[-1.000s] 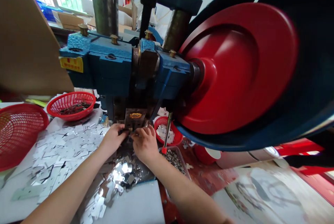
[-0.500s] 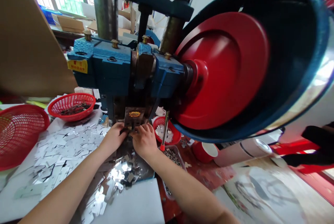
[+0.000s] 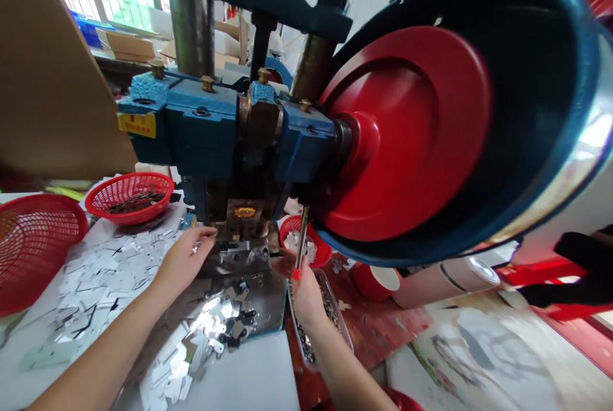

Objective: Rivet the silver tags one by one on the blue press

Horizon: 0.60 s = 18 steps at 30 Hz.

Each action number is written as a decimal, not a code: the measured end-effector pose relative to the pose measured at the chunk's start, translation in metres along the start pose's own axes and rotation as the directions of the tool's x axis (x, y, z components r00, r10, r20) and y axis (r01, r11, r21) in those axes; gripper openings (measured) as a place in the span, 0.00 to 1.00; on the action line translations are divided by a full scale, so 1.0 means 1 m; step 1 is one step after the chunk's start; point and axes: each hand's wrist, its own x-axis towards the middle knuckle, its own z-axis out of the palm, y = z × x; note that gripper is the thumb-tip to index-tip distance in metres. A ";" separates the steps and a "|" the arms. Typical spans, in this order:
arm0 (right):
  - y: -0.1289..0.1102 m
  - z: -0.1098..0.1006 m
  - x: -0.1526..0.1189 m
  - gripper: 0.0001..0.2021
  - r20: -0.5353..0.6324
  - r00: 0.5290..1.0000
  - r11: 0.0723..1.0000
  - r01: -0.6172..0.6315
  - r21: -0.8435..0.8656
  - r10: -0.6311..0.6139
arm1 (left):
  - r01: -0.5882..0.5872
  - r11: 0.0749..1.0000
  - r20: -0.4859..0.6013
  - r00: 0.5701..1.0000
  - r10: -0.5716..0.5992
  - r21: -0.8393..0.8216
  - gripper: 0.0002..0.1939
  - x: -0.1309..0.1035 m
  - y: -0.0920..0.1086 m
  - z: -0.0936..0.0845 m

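A blue press [image 3: 201, 124] stands ahead, its metal die [image 3: 237, 256] low between my hands. My left hand [image 3: 186, 258] is at the die's left side, fingers stretched towards it, with a small shiny piece by the thumb; whether it is gripped is unclear. To the right, my right hand [image 3: 306, 290] is closed round the red-tipped end of a metal lever [image 3: 302, 239]. Flat metal pieces [image 3: 225, 318] lie on the plate in front of the die. More flat pieces [image 3: 115, 270] are spread at the left.
Red baskets [image 3: 41, 239] stand at the left, and another small red basket [image 3: 320, 251] is behind the lever. A clear tray [image 3: 347, 334] of small parts lies beside my right forearm. The large red wheel [image 3: 412, 136] overhangs the right side.
My hands have moved apart from the die. The left has shifted left; the right has gone right and closed on the lever's end. The die is now uncovered.
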 end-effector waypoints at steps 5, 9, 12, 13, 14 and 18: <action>-0.002 -0.011 -0.016 0.25 -0.019 1.000 1.000 0.010 -0.016 -0.011 | 0.045 0.990 -0.008 0.999 -0.045 0.134 0.21 -0.029 -0.023 -0.037; 0.015 -0.001 -0.007 0.34 -0.004 0.997 0.985 -0.080 0.152 0.081 | 0.030 0.965 -0.013 1.000 -0.027 0.260 0.19 -0.052 -0.043 -0.058; 0.020 0.018 0.011 0.34 0.001 0.993 0.993 -0.119 0.022 0.119 | -0.030 0.947 0.057 0.998 0.013 0.319 0.17 -0.063 -0.049 -0.062; 0.018 0.027 0.019 0.32 -0.018 0.996 0.993 -0.085 -0.079 0.084 | -0.059 0.939 0.092 0.995 0.029 0.339 0.17 -0.064 -0.047 -0.061; 0.015 0.036 0.027 0.29 -0.024 0.999 0.983 -0.029 -0.180 0.025 | -0.090 0.929 0.130 0.990 0.046 0.358 0.17 -0.065 -0.045 -0.058; -0.001 0.060 0.056 0.14 0.127 0.992 0.831 0.089 -0.549 -0.022 | -0.165 0.876 0.257 0.965 0.049 0.453 0.16 -0.061 -0.030 -0.042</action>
